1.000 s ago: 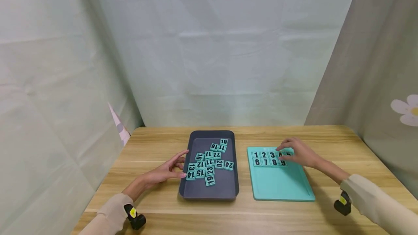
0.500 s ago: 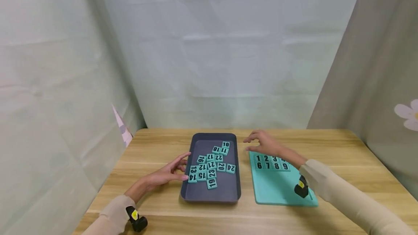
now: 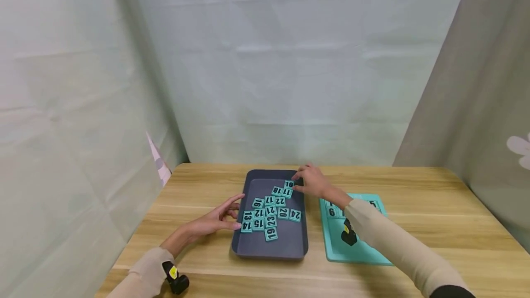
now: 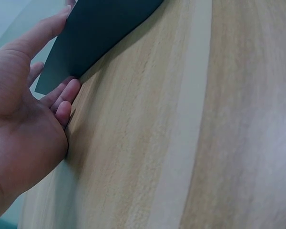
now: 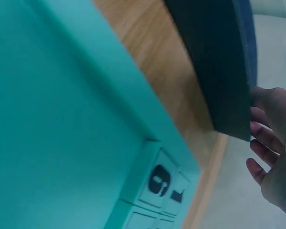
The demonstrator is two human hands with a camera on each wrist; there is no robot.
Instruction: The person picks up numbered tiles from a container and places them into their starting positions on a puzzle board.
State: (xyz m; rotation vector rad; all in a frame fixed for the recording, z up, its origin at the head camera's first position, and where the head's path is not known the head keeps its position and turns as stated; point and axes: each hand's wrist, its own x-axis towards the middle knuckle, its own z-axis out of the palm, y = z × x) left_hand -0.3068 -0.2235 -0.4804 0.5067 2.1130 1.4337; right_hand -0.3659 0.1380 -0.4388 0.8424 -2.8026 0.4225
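Head cam above, wrist cams nr tray

The left arm lay extended forward and inward, and the left hand had its thumb and index finger spread well apart, the other fingers bent inward. The right arm stretched diagonally across toward the person's left; the right hand pointed that way, fingers loosely bent, thumb apart from the index fingertip.

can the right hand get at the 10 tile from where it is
Most likely yes: the right hand is at the far right corner of the dark tray, fingertips beside the 10 tile, and nothing visible covers that tile.
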